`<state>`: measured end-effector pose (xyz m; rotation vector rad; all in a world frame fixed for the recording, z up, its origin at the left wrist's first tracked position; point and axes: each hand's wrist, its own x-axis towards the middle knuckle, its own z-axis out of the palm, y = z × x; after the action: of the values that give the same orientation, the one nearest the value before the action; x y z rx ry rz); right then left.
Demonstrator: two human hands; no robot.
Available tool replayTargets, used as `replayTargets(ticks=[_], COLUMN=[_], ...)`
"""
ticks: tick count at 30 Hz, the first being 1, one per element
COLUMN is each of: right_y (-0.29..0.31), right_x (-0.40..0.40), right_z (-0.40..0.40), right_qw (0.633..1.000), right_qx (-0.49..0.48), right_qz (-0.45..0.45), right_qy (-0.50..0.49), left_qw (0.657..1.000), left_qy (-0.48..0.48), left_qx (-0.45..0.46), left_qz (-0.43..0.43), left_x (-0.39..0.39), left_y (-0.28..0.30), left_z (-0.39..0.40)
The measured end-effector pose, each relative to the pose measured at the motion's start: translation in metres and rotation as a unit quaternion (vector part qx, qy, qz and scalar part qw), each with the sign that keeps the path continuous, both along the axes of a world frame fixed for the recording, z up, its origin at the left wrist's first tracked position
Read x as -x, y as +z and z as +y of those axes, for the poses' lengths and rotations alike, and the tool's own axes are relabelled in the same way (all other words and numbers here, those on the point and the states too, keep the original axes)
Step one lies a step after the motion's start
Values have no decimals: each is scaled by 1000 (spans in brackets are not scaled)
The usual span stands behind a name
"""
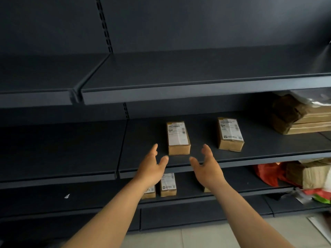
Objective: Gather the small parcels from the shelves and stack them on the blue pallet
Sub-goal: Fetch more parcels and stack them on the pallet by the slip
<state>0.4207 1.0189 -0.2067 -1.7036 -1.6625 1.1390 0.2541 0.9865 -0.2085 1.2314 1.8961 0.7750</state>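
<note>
Two small brown parcels with white labels lie on the middle shelf [232,159]: one parcel [178,138] at the centre, another parcel [230,134] to its right. My left hand [152,166] and my right hand [208,164] are both open, palms facing each other, just in front of the centre parcel and on either side of it, not touching it. On the lower shelf, more small parcels [168,185] show between and under my wrists, partly hidden. The blue pallet is not in view.
Dark metal shelving fills the view, and the top shelf [179,93] bears nothing. Larger brown packages [300,115] are stacked at the right of the middle shelf. A red bag [268,173] and a crumpled brown package [308,174] lie on the lower shelf at right. Pale floor tiles show below.
</note>
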Motion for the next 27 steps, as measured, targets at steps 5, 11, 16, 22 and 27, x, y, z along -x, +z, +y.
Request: replayTargets(ticks=[5, 11, 16, 22, 27], right_y=[-16, -33, -43, -46, -41], right_x=[8, 30, 43, 26, 2], right_z=[30, 75, 98, 110, 113], right_qw=[998, 998, 998, 997, 999], right_qx=[33, 60, 64, 13, -32], right_qz=[37, 22, 20, 40, 20], right_qy=[27, 17, -14, -58, -31], left_qw=[1000, 998, 990, 967, 950], left_qy=[-12, -13, 45, 88, 112], left_qx=[20, 62, 112, 100, 80], left_qz=[-3, -7, -78, -215, -282], left_x=[-5, 2, -1, -10, -33], left_y=[-13, -35, -41, -49, -49], left_z=[46, 98, 127, 146, 151])
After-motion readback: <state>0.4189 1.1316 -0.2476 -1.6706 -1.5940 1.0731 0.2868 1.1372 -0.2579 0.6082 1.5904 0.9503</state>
